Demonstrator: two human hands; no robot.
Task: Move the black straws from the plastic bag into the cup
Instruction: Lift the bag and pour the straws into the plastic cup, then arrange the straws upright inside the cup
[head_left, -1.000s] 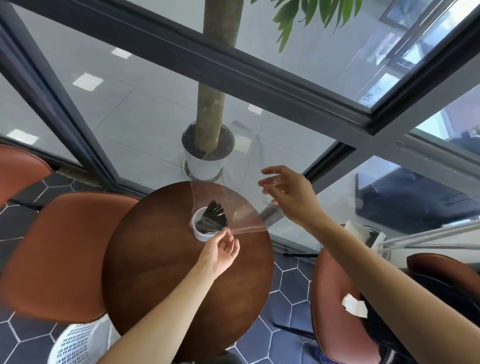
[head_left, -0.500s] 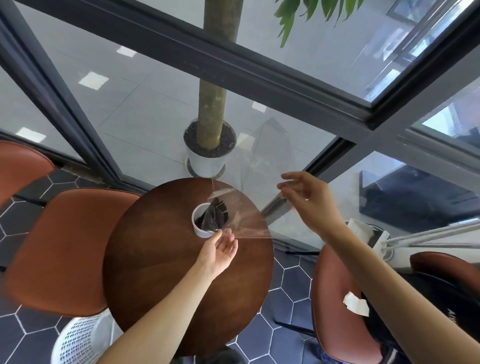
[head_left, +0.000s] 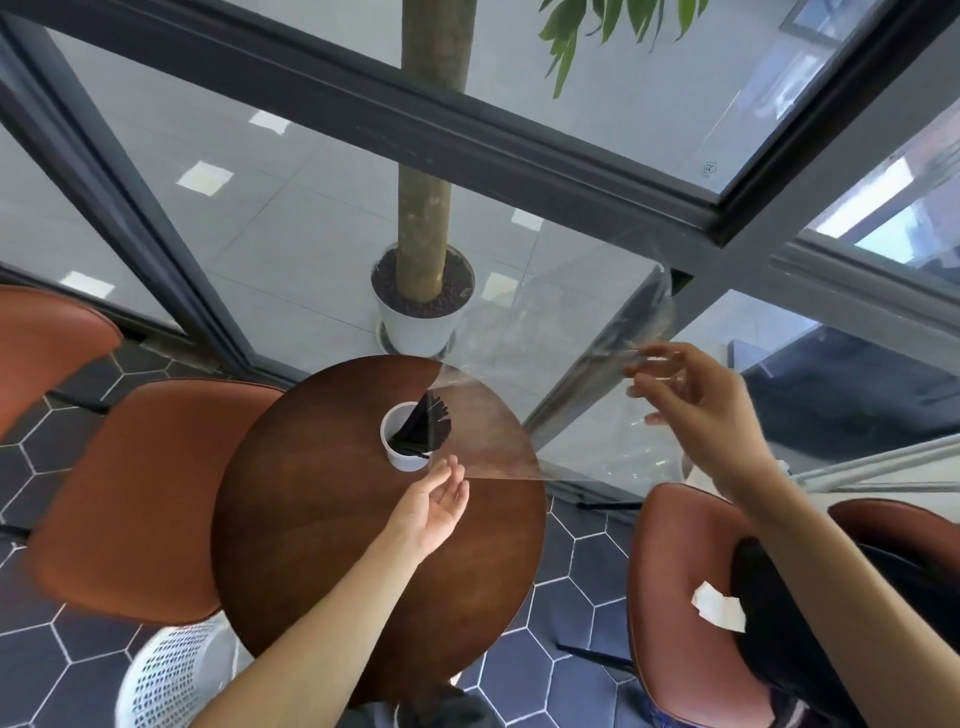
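Far left: two orange-brown chairs (head_left: 130, 493) are standing on the hex-tiled floor, with a white perforated basket (head_left: 176, 675) sitting below the table edge. The round dark wood table (head_left: 322, 545) is being occupied by one white cup (head_left: 402, 452), upright, toward the far side. The black straws (head_left: 423, 428) are being held in the cup, leaning and fanning out over its right rim. Left hand (head_left: 434, 506) is being held palm-up just beside the cup on its near side, fingers relaxed and slightly spread, nothing gripped; contact with the bag's lower edge cannot be told. The clear plastic bag (head_left: 561, 415) is being stretched in the air from above the cup out to the right, and looks empty. Behind, a white pot (head_left: 421, 322) with a tree trunk is standing past the glass. Right hand (head_left: 696, 405) is raised off the table, the bag's far end being pinched between fingertips. Right: another orange chair (head_left: 685, 597) carrying a white paper scrap (head_left: 719, 613).
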